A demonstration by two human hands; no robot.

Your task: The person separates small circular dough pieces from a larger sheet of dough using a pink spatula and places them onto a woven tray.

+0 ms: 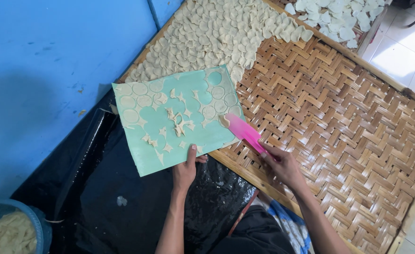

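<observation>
My left hand (186,169) grips the near edge of a mint-green board (193,136), thumb on top. Thin round dough discs (137,101) and small dough scraps (177,123) lie on the board. My right hand (282,164) holds a pink spatula (243,130) by its handle. The blade tip touches a dough disc at the board's right edge. The board rests partly on a woven bamboo tray (339,127), next to a mass of pale dough discs (217,33) spread over the tray's far part.
A blue wall (52,61) stands at left. Black plastic sheeting (123,202) covers the floor below the board. A blue bucket (38,226) holding pale dough sits at bottom left. A second tray of discs (339,19) lies at top right, beside white floor tiles (405,51).
</observation>
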